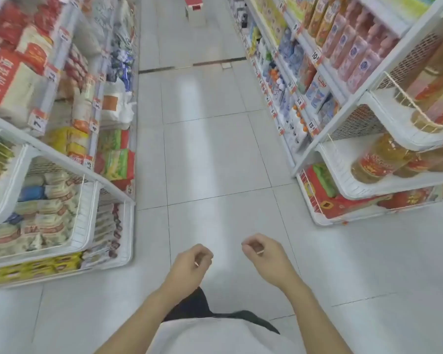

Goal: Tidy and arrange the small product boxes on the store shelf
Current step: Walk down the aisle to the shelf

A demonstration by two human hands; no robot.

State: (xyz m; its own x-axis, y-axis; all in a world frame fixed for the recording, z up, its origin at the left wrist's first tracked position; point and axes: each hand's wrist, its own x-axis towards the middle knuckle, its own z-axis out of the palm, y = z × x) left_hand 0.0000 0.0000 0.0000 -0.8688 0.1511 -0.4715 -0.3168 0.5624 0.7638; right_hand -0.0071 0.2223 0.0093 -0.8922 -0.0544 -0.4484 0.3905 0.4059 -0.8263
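Boxes point(315, 90) are lined on the right shelf point(343, 97). Left hand point(189, 264) and right hand point(262, 254) are held loosely curled over the floor point(210, 154), nothing gripped.

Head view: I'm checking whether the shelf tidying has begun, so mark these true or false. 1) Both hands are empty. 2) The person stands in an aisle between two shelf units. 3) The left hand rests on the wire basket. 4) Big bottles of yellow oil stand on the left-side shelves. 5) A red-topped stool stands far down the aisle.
1) True: the left hand and right hand hang loosely curled with nothing in their grip.
2) True.
3) False: it hovers over the floor tiles, apart from the wire basket.
4) False: the oil bottles are on the right-side end shelves.
5) True: the red-topped stool stands at the far end.
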